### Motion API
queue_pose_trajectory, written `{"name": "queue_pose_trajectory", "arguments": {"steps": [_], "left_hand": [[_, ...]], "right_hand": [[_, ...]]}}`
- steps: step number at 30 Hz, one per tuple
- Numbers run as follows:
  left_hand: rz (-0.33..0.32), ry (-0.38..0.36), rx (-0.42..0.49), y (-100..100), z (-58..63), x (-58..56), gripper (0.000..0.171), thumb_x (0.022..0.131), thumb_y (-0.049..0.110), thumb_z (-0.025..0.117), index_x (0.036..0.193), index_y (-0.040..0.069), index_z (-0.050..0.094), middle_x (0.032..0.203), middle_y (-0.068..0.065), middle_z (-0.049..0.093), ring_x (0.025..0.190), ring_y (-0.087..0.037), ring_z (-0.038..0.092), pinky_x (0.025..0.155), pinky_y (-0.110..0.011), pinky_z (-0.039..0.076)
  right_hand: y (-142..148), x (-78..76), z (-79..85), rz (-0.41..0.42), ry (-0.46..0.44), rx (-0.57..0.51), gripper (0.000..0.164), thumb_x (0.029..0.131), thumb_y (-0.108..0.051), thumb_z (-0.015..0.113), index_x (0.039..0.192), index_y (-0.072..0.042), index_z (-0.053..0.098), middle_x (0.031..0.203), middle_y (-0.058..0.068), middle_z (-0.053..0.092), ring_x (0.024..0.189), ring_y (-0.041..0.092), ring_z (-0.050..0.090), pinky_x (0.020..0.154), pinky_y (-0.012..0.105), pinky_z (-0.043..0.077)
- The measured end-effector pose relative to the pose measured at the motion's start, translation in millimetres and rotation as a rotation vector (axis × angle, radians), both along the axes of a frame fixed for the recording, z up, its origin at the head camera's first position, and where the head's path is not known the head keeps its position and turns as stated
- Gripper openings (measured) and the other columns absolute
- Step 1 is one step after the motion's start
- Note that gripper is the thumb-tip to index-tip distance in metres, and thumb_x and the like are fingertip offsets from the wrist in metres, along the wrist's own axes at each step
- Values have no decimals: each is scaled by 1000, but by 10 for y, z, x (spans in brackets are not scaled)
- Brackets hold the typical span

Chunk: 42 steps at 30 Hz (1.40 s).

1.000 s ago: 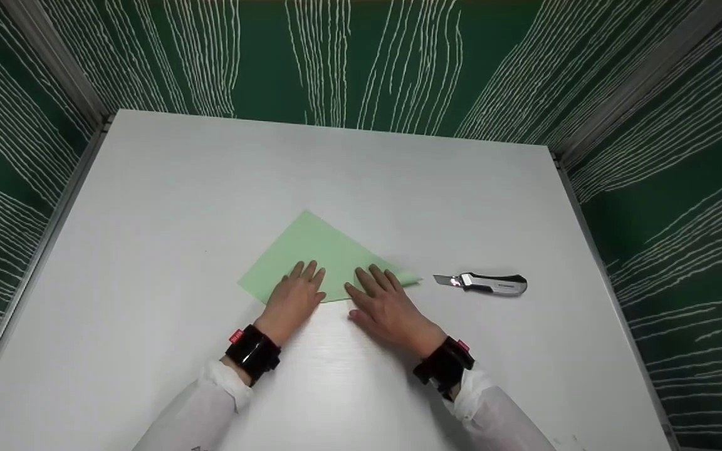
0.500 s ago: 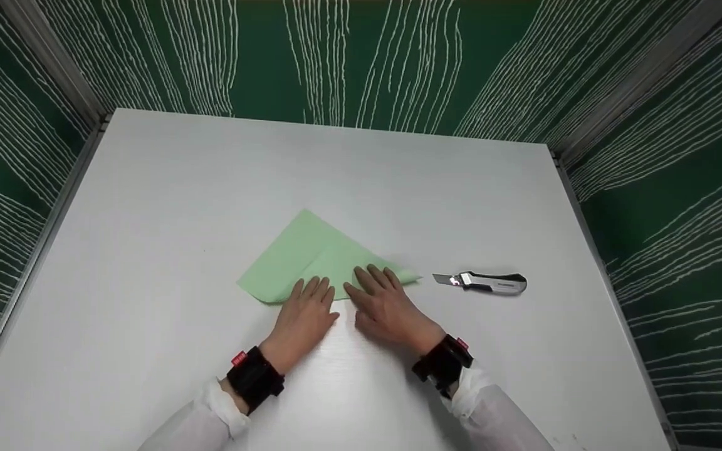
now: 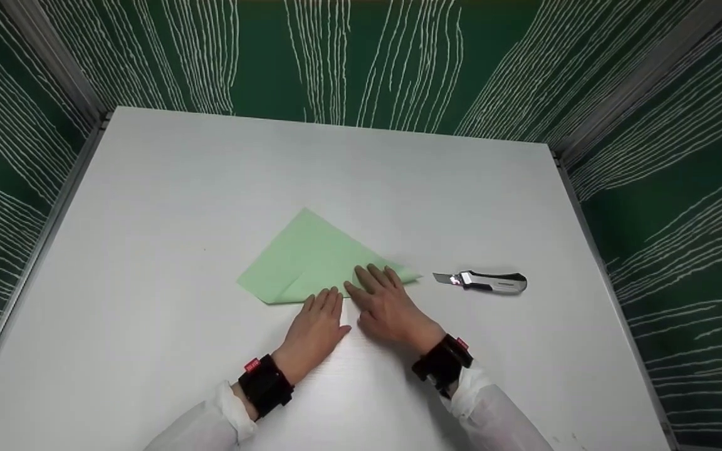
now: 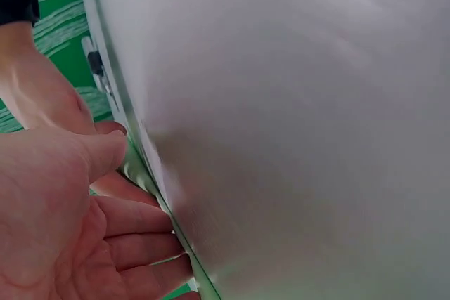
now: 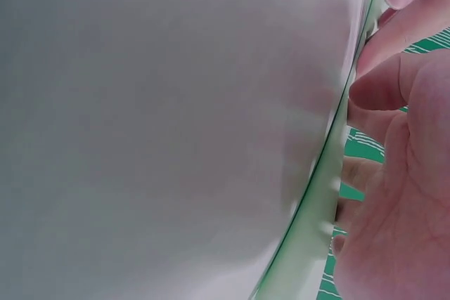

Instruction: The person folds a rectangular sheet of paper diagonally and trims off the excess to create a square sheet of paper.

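Observation:
A sheet of light green paper (image 3: 311, 250), folded along its near edge, lies on the white table. My left hand (image 3: 316, 329) rests its straight fingertips on that folded edge near the middle. To its right, my right hand (image 3: 392, 310) presses the paper with spread, straight fingers, close to the pointed right corner. In the left wrist view the fingers of the left hand (image 4: 105, 230) touch the paper's edge. The right wrist view shows the right hand (image 5: 401, 173) along the same green paper (image 5: 302, 237), its fingertips partly hidden.
A utility knife (image 3: 483, 282) with its blade out lies right of the paper, the blade toward it. The white table (image 3: 179, 175) has metal rails at its sides, and green walls (image 3: 261, 62) with white streaks surround it.
My left hand has slid toward me and to the right, off the paper's middle onto its near edge. The folded flap's slanting edge now shows. The right hand stays nearly still.

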<state>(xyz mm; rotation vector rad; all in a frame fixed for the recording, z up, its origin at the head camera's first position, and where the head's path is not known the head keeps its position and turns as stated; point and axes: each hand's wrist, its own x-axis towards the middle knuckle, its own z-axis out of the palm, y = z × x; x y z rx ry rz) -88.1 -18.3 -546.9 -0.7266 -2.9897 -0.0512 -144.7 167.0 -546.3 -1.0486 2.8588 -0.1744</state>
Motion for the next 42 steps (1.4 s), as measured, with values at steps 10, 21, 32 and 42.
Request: {"name": "queue_pose_trajectory", "arguments": {"steps": [10,21,32,42], "left_hand": [[43,-39,-26,-12,47,35,61,94,46,48,136,1,48,142,-13,49,131,-23,46,99,-53,44],[27,-123,18,-78,27,2,62,95,44,48,140,3,42,146,-11,43,136,-22,41,100,-56,42],[78,-194,94,-123,33,-6,60,93,46,50,142,13,43,149,-7,40,138,-26,37,94,-66,40],[136,-313,159,-205,84,-35,58,91,48,52,143,26,41,153,-7,33,143,-33,26,90,-77,32]], "right_hand": [[4,17,-11,-16,-11,11,58,87,-23,49,144,-20,39,154,13,28,142,37,24,115,56,15],[11,17,-45,-2,44,-22,55,86,-19,51,141,-18,44,151,15,34,140,38,30,112,58,20],[10,23,-31,-3,28,-23,57,85,-19,52,142,-18,43,152,15,33,140,38,29,112,60,20],[13,17,-40,1,19,-13,58,86,-21,52,143,-19,42,152,15,31,141,38,28,112,60,19]]}}
